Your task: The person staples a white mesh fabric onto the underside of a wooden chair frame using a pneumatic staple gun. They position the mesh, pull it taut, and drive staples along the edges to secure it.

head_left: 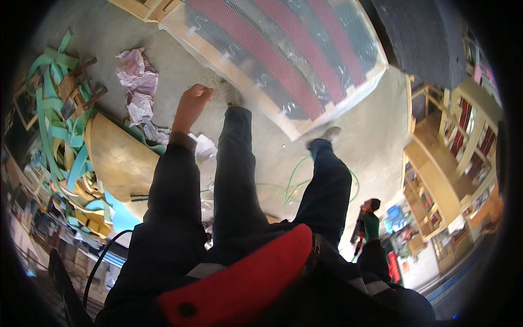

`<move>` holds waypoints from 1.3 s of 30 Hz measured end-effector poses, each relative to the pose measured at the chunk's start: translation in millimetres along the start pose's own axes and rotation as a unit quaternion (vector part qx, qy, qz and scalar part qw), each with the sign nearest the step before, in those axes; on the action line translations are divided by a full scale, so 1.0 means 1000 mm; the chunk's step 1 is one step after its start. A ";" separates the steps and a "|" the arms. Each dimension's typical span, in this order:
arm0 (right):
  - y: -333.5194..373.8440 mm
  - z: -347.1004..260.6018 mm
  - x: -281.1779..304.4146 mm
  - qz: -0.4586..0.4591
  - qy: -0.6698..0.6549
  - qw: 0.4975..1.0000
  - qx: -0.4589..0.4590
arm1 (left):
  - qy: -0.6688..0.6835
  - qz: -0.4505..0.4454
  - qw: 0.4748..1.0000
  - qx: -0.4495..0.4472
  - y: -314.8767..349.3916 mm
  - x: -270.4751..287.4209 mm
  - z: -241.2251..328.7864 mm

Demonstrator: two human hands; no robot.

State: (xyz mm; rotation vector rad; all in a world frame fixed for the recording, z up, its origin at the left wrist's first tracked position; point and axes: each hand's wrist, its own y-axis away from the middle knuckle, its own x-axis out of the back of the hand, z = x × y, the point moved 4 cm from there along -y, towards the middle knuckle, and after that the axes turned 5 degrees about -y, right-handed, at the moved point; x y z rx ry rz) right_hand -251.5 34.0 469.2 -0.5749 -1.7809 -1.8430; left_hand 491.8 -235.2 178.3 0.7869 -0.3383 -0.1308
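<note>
My left hand [192, 104] is stretched out ahead of me at the end of my dark sleeve [174, 185], its fingers curled loosely inward and holding nothing that I can see; it hangs over the concrete floor [180, 65] with no object touching it. Nearest to it are the crumpled sheets of pale pink and white paper [139, 82], which lie on the floor just to its left and trail down toward my wrist. My right hand [370, 210] is lower on the right, in a green glove, hanging beside my leg; whether it is closed on anything I cannot tell, since it is small and partly hidden near the rim. My two legs in dark trousers [237, 174] reach forward, one shoe [231, 94] touching the edge of a wooden frame [305, 122] strung with red webbing straps and covered in clear plastic wrap, which lies tilted across the top of the view. At my left are a heap of green strapping offcuts [54, 125] mixed with wood scraps, and a curved plywood panel [117, 158] beside it. A thin green cord [294, 177] loops on the floor between my legs. Bare wooden chair frames [452, 163] stand at the right.
</note>
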 end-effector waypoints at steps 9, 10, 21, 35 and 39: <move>0.044 0.020 -0.184 -0.133 -0.039 0.988 0.073 | -0.114 -0.096 0.979 0.139 0.083 0.022 -0.112; 0.042 0.019 -0.204 -0.155 -0.051 0.982 0.090 | -0.121 -0.095 0.978 0.140 0.087 0.023 -0.115; -0.007 0.116 -0.332 -0.259 -0.266 0.926 0.066 | -0.231 -0.200 0.952 -0.008 0.065 -0.056 -0.091; -0.209 0.199 -0.537 -0.104 -0.292 0.948 0.074 | -0.432 -0.117 0.792 -0.415 -0.028 -0.152 -0.054; -0.301 0.207 -0.594 0.079 -0.095 0.989 0.080 | -0.462 0.022 0.683 -0.564 -0.064 -0.210 -0.029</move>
